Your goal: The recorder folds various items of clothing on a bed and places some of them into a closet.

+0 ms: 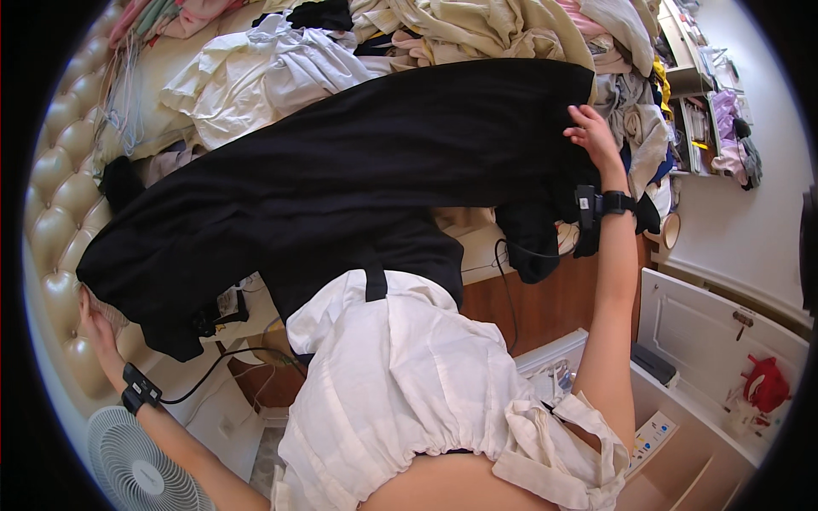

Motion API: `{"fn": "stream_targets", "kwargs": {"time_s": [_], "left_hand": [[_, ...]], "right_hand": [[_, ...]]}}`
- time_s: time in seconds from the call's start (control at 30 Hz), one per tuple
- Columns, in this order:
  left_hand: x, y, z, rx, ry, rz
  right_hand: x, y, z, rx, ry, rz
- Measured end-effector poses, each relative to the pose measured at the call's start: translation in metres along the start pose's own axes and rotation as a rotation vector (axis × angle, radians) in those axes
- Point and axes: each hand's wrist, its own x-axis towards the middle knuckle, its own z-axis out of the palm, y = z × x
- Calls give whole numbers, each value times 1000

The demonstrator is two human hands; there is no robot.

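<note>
A long black garment (341, 153) is spread slantwise across the bed in front of me. Its lengthwise fold runs from the lower left to the upper right. My left hand (100, 328) is at its left end, with straight fingers against the cloth's edge; the cloth partly hides them. By the right end is my right hand (595, 136), its fingers apart and touching or just over the black cloth. More black cloth hangs down toward my waist, over the white clothing (392, 366) I wear. Both wrists carry black strapped devices with cables.
Pale crumpled clothes (264, 72) and other heaped garments (477, 30) lie beyond. A tufted cream headboard (64, 192) borders the left. A white fan (145, 464) stands at lower left. At right are an open white cabinet door (724, 341) and shelves (694, 128).
</note>
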Motion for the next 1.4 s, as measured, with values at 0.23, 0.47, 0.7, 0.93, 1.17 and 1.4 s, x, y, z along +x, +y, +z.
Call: {"fn": "stream_targets", "kwargs": {"time_s": [0.23,0.47,0.7,0.93,1.17,1.4], "left_hand": [[-8,0,-13,-98,19,-12],[-7,-5,-54,-254,148,-35],[-38,5,26,-232,59,2],[-36,1,40,-131,63,-35],[-17,-14,16,18,87,-39],[-5,-29,13,-115,34,-187]], "right_hand": [[-26,-47,-78,234,211,-275],[-23,-70,-180,752,-50,-546],[-55,-120,-103,-387,151,-643],[31,-110,-72,-870,360,-651],[47,-121,-10,-562,241,-277],[41,-117,7,-209,101,-142]]}}
